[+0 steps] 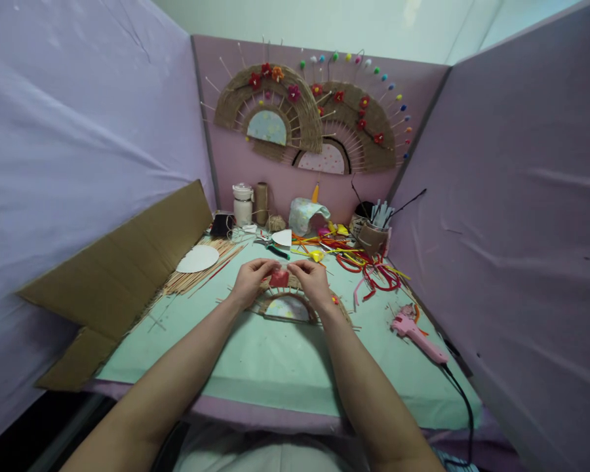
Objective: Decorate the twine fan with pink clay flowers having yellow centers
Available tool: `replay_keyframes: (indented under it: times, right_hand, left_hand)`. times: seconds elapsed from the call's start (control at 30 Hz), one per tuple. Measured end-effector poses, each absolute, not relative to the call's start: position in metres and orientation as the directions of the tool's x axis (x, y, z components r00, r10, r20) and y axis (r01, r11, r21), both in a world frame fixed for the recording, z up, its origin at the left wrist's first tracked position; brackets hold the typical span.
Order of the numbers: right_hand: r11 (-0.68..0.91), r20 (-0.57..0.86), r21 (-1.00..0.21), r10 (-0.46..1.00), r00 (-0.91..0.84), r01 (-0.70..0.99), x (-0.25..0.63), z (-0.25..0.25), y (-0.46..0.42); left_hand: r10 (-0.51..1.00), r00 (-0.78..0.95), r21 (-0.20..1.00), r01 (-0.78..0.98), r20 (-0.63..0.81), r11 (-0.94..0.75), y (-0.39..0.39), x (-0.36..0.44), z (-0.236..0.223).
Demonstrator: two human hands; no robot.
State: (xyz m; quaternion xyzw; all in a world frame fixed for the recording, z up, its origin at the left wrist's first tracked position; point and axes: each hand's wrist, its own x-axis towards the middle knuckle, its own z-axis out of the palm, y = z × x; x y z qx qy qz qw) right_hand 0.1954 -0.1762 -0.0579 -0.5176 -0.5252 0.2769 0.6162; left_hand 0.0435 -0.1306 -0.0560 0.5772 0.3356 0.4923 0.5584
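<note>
Both hands pinch the top edge of a small clear bag with red contents (278,278); what the red pieces are is too small to tell. My left hand (252,280) has thumb and fingers closed at the bag's left corner, and my right hand (311,279) closes on its right side. Beneath the hands lies a half-round twine-wrapped craft piece (289,308) with a patterned pale half circle in its middle and thin sticks poking out. My forearms and hands hide parts of its arch. A small red flower shows on it near my right wrist.
A pink glue gun (419,335) with a black cord lies at right. Behind are pliers (274,248), tangled coloured pipe cleaners (373,270) and a can of glue sticks (375,235). Thin sticks (204,265) and folded cardboard (122,262) lie left. Finished arches (270,98) hang on the back panel.
</note>
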Motion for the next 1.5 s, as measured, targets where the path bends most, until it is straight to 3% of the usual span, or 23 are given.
replay_keyframes:
  times: [0.53, 0.83, 1.03, 1.27, 1.5]
  right_hand:
    - [0.33, 0.397, -0.907, 0.875, 0.275, 0.26, 0.188, -0.056, -0.181]
    - [0.328, 0.392, -0.913, 0.871, 0.296, 0.243, 0.191, -0.057, -0.179]
    - [0.357, 0.428, -0.892, 0.864, 0.263, 0.278, 0.19, -0.053, -0.182]
    - [0.351, 0.416, -0.896, 0.878, 0.237, 0.274, 0.186, -0.057, -0.18]
    - [0.33, 0.414, -0.897, 0.86, 0.299, 0.295, 0.193, -0.055, -0.179]
  left_hand:
    - [0.925, 0.255, 0.96, -0.081, 0.28, -0.268, -0.142, 0.048, -0.053]
    - [0.945, 0.191, 0.963, -0.108, 0.264, -0.247, -0.133, 0.045, -0.055]
    - [0.932, 0.287, 0.973, -0.135, 0.22, -0.188, -0.133, 0.047, -0.057]
    - [0.942, 0.259, 0.975, -0.125, 0.212, -0.184, -0.127, 0.043, -0.065]
    - [0.903, 0.4, 0.983, -0.152, 0.155, -0.101, -0.126, 0.042, -0.059]
